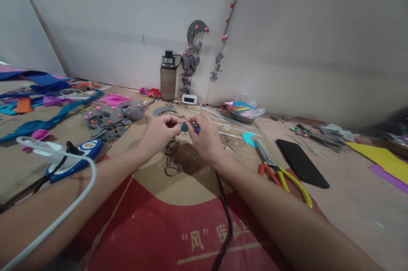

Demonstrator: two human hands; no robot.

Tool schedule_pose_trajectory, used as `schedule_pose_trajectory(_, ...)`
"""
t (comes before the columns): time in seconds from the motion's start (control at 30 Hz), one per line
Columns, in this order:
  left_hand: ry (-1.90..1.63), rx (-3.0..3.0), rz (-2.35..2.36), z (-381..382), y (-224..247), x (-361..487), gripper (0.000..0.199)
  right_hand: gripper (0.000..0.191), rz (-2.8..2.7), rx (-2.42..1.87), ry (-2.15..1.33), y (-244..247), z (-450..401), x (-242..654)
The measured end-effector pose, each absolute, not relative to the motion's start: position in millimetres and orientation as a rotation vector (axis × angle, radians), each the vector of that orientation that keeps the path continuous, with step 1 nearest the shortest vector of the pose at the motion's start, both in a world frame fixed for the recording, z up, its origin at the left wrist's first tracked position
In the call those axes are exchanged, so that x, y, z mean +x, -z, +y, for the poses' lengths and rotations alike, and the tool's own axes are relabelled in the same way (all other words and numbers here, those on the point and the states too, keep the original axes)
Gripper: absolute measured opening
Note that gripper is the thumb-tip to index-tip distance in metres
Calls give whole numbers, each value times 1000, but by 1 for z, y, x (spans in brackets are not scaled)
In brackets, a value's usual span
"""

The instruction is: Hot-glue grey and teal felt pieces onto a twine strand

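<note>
Above the middle of the cardboard, my left hand and my right hand meet at the fingertips. Both pinch a small dark-green piece, too small to name. Something blue shows between the right fingers; its kind is hidden. Grey yarn hangs or lies in loops just below the hands. Close behind the left fingers is a grey crescent cut-out. A black cord runs up from the front edge to under my right wrist.
Scissors and a black phone lie to the right. On the left are a blue tool with a white cable and grey pompom decorations. A bottle and small clock stand at the back wall.
</note>
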State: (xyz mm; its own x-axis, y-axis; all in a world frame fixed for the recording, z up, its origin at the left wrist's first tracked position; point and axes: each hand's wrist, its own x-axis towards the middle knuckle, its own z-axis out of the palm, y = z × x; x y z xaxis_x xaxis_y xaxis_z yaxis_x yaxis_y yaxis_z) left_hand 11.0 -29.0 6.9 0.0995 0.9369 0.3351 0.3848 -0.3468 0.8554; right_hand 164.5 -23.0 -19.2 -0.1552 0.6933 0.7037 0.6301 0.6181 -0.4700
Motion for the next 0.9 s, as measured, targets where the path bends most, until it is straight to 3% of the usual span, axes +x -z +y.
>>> schedule_pose_trajectory(0.37,-1186,1838,1254,-24,-4,8,10,8,-1875,-1109,-87,21,-19,165)
schedule_pose_trajectory(0.67,-1060,1687,1057,-1,13,-3,22,18,-1793,-1064,-518,29,-10,165)
schedule_pose_trajectory(0.9,-993,1616,976,6,17,-7,27,19,-1749,-1048,-561,33,-5,166)
